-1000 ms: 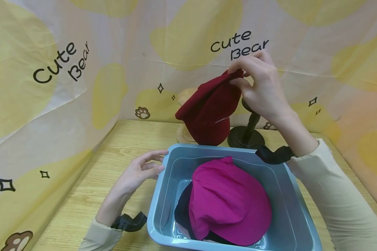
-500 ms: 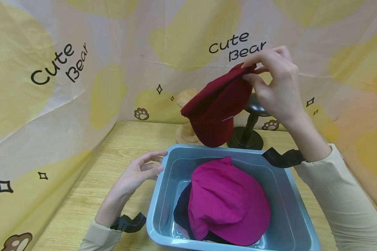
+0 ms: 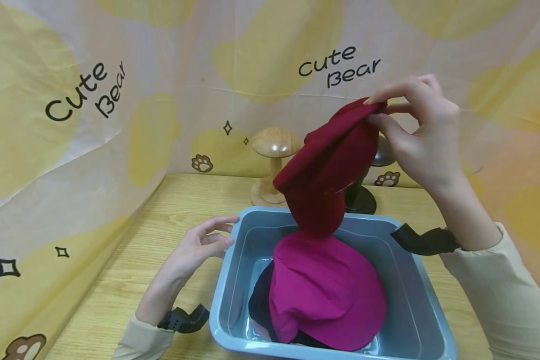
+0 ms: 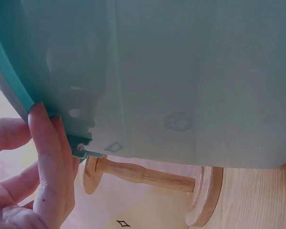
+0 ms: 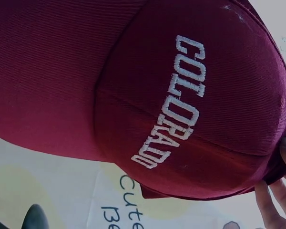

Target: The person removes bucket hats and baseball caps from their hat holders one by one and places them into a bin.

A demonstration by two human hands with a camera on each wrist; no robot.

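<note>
A dark red baseball cap (image 3: 330, 155) hangs tilted over the back of the blue plastic basin (image 3: 225, 280), its brim lowest. My right hand (image 3: 425, 130) pinches the cap's upper edge between thumb and fingers. White stitching reading COLORADO crosses the cap front (image 5: 181, 100) in the right wrist view. My left hand (image 3: 202, 242) touches the basin's left rim, and in the left wrist view its fingers (image 4: 47, 148) lie along that rim with the thumb apart. Inside the basin sits a magenta cap (image 3: 328, 290), on top of a dark navy cap (image 3: 262, 302).
Behind the basin stand a wooden hat stand (image 3: 274, 145) with a round top and a black hat stand (image 3: 362, 200), partly hidden by the red cap. A printed cloth (image 3: 252, 60) walls in the wooden table (image 3: 130, 260) at the back and sides.
My right hand has carried the red cap rightward and lower, over the basin's back rim, uncovering more of the wooden stand. My left hand has stayed at the rim.
</note>
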